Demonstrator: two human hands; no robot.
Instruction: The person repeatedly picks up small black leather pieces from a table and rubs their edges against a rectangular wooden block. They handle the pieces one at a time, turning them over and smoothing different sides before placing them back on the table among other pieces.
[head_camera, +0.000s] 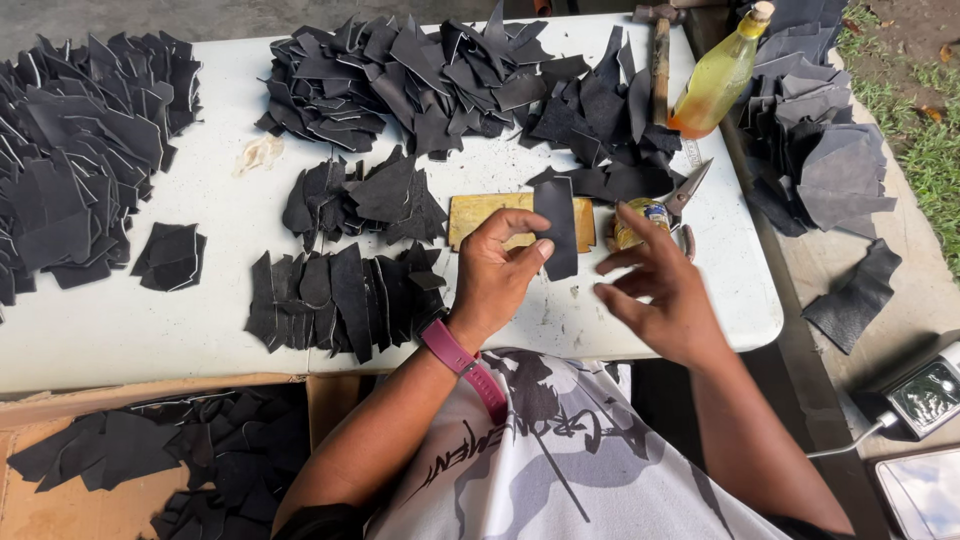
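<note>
My left hand (495, 275) pinches a long black leather strip (557, 228) and holds it upright over a yellowish wooden block (480, 212) on the white table (120, 330). A maroon watch strap sits on that wrist. My right hand (660, 290) hovers just right of the strip, fingers spread, holding nothing. Right behind its fingertips stands a small round tin (645, 218), with scissors (688, 190) beside it.
Heaps of black leather pieces (420, 80) cover the far table, a large pile (70, 170) at left, a laid-out row (335, 300) near me. A hammer (660, 50) and a bottle of yellow liquid (715, 80) lie far right. A cardboard box (150, 460) holds more pieces.
</note>
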